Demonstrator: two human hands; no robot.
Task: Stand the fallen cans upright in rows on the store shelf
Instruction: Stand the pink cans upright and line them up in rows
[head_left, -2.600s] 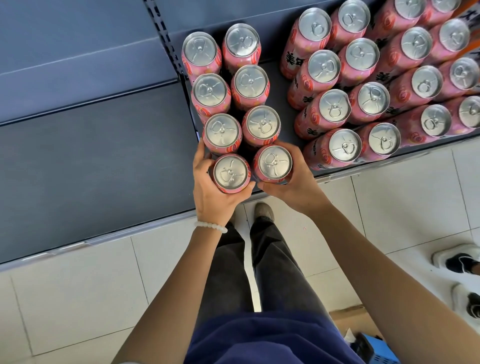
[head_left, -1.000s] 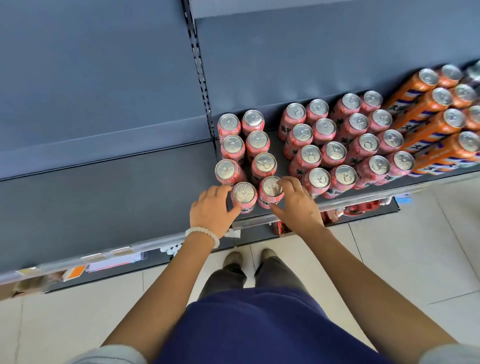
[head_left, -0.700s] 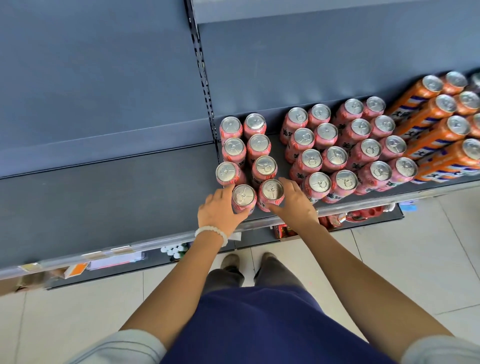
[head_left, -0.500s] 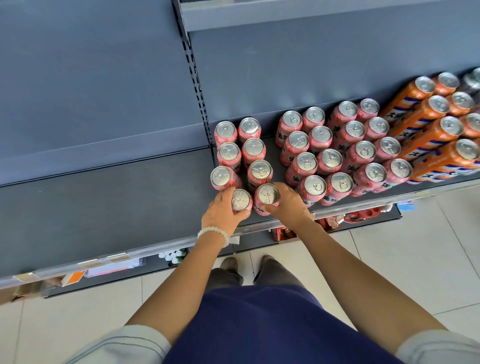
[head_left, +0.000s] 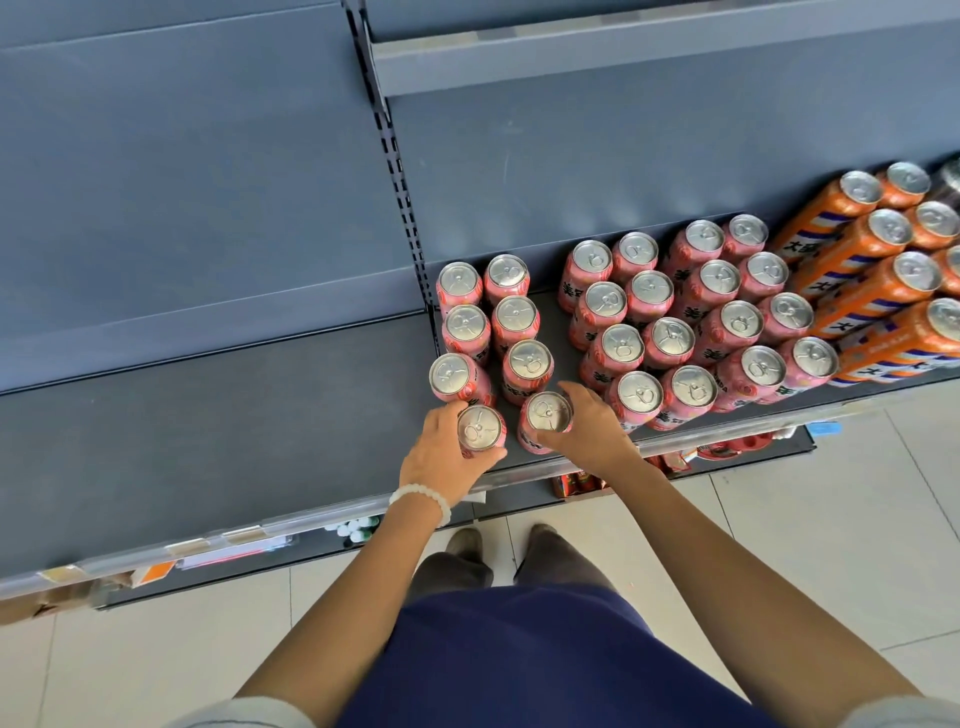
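Pink cans stand upright in two rows at the left end of the dark shelf. My left hand grips the front-left pink can from its left side. My right hand grips the front-right pink can from its right side. Both front cans stand upright near the shelf's front edge, with a small gap between them. Behind them stand several more pink cans. To the right a larger block of pink cans stands upright in rows.
Tall orange cans fill the right end of the shelf. The neighbouring shelf bay to the left holds nothing. A price rail runs along the front edge. Red packages show on a lower shelf. Tiled floor lies below.
The camera has pulled back and up since the oldest frame. Both hands stay on the two front cans, which now stand slightly apart from each other near the shelf edge.
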